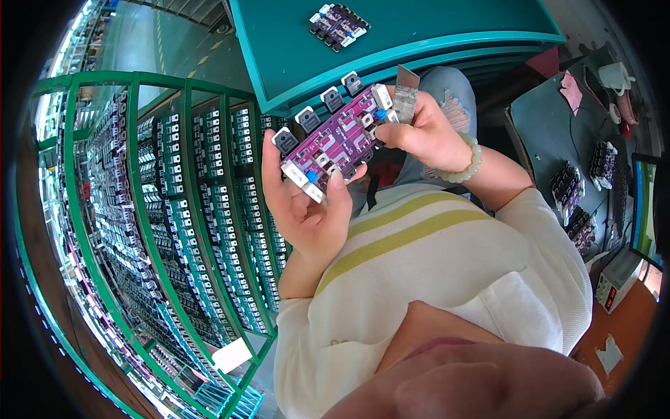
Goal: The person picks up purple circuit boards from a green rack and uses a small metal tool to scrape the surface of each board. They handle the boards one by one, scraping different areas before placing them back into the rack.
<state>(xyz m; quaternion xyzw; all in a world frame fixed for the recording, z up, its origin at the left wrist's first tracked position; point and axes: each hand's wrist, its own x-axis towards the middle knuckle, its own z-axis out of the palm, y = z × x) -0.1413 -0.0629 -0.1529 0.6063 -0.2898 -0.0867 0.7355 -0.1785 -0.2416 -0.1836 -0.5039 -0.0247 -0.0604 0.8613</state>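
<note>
- Location: one purple circuit board (337, 140) is held up in front of the wearer's torso, just off centre toward 12 o'clock, tilted with its right end higher.
- Left hand (310, 216): partly closed on the board's 7 o'clock end. Thumb tip at the lower edge; a finger extends past the 10 o'clock side; remaining fingers partly hidden.
- Right hand (426, 133): closed about the 2 o'clock end, thumb against the edge, other fingers largely hidden behind. A grey metal plate (406, 96) stands at these fingers; cannot tell whether gripped or attached.
- Fittings: black tabbed components (307, 120) project along the 11 o'clock edge; a white block (384, 103) sits at the 2 o'clock end.
- Handling, judged: light, rigid, fairly smooth. Projecting tabs appear liable to bending; small face parts to knocks.
- Recommended hold: by both short ends or bare edges, clear of the tabs.
- Surroundings: a second board (340, 26) lies on a teal tabletop (440, 24) at 12 o'clock; a green rack (132, 77) carrying many boards stands at 9 o'clock.
</note>
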